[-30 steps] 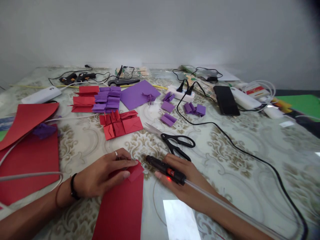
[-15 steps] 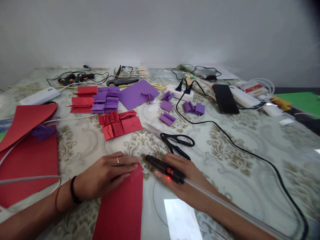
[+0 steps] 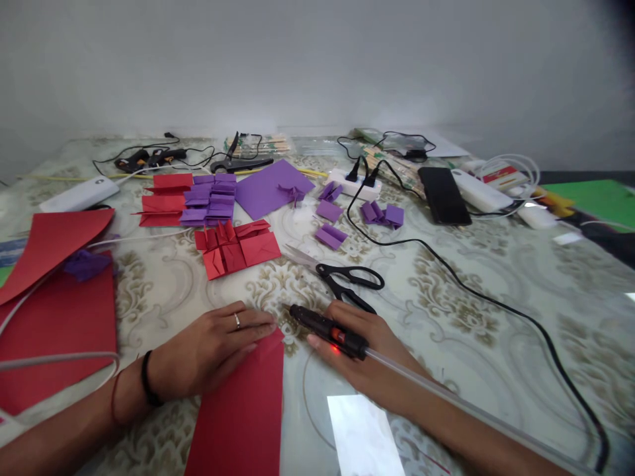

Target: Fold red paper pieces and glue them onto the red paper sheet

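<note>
My left hand [image 3: 206, 347], with a ring and a black band at the wrist, lies with fingers stretched over the top end of a long red paper strip [image 3: 243, 423]. Its thumb side is partly hidden. My right hand [image 3: 367, 337] is wrapped round a black hot glue gun [image 3: 325, 329]. The gun's red light glows, and a long clear glue stick [image 3: 426, 380] runs out of its back along my forearm. Its nozzle points left, a little apart from the left fingertips and the paper. Black-handled scissors [image 3: 342, 274] lie just beyond my right hand.
Behind my hands sit folded red paper pieces [image 3: 238, 251], folded purple pieces [image 3: 211, 198] and a purple sheet [image 3: 272, 188]. A black cable [image 3: 461, 287] loops from a white power strip [image 3: 353, 184] down the right side. A phone [image 3: 444, 196] lies right; red sheets [image 3: 64, 330] lie left.
The view has shifted very slightly. Both hands stay almost in place, the glue gun still held beside the end of the red strip.
</note>
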A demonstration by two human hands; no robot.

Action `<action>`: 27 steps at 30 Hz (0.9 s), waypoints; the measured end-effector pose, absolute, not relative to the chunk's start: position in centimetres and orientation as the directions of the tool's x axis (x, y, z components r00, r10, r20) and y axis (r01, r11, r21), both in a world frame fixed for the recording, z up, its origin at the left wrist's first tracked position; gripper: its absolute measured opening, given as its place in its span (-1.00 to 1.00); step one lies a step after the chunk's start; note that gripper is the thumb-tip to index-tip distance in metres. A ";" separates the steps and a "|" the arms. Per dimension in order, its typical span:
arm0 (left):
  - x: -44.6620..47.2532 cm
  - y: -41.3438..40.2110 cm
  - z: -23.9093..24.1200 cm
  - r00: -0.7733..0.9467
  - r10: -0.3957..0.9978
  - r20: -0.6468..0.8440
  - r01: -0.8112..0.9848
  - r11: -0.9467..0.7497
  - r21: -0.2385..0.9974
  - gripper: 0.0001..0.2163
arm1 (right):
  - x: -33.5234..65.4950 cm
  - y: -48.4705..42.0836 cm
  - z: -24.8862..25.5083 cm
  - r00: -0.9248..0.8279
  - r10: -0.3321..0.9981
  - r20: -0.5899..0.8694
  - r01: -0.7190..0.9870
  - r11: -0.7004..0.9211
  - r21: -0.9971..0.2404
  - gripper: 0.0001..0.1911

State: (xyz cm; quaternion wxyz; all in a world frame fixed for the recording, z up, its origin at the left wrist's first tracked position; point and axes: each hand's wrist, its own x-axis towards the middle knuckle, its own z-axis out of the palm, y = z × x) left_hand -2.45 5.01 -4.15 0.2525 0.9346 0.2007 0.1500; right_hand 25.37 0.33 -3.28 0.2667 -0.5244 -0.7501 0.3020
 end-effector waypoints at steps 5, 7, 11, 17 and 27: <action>-2.6 5.0 -4.2 0.845 0.490 0.214 0.310 -0.775 0.551 -0.71 | 25.5 0.3 -3.5 -0.311 0.949 0.057 0.622 0.248 -0.742 -0.67; -2.6 4.9 -4.4 0.835 0.495 0.239 0.305 -0.779 0.548 -0.76 | 25.6 0.3 -3.6 -0.312 0.949 0.048 0.627 0.243 -0.740 -0.67; -2.7 4.9 -4.4 0.812 0.526 0.253 0.308 -0.755 0.578 -0.81 | 25.6 0.3 -3.6 -0.328 0.944 0.047 0.631 0.256 -0.733 -0.69; -2.7 5.2 -3.6 0.825 0.532 0.192 0.290 -0.689 0.664 -0.81 | 25.6 0.3 -3.5 -0.324 0.945 0.041 0.627 0.248 -0.739 -0.69; -2.8 5.4 -3.1 0.846 0.495 0.198 0.242 -0.686 0.686 -0.82 | 25.6 0.2 -3.8 -0.317 0.948 0.015 0.624 0.220 -0.750 -0.70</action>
